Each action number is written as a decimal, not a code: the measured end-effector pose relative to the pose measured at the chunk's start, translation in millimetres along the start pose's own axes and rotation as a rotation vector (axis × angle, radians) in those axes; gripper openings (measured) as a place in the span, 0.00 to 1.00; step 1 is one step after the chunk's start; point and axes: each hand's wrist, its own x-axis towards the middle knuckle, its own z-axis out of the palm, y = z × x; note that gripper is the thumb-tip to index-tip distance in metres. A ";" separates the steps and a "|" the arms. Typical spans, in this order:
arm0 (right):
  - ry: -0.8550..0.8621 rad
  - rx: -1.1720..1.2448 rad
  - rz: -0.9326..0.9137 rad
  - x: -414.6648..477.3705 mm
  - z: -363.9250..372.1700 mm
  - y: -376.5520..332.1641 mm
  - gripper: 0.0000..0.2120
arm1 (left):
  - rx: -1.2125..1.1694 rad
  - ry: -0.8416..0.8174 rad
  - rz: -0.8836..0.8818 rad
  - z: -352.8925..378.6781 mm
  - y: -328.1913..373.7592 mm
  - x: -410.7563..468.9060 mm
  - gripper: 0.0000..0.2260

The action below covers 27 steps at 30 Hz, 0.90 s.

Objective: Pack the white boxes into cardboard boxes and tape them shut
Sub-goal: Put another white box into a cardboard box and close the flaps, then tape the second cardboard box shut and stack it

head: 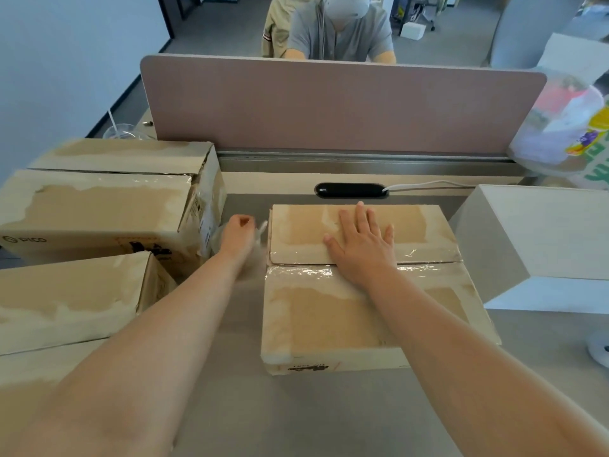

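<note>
A closed cardboard box (329, 318) lies in the middle of the desk, with clear tape (296, 270) along its centre seam. My right hand (362, 242) lies flat, fingers spread, on the far flap over the seam. My left hand (239, 235) is at the box's left edge, curled around a blurred, clear roll of tape (255, 249). A large white box (543, 239) stands at the right.
Three taped cardboard boxes (99, 206) crowd the left side. A pink divider panel (329, 103) closes the desk's far edge, with a person seated behind it. A black cable port (351, 190) sits by the divider. A plastic bag (566, 133) bulges at the far right.
</note>
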 end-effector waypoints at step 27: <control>-0.060 0.073 -0.010 0.2 -6.3 14.2 0.28 | 0.227 0.441 0.405 -6.6 43.2 -73.5 0.17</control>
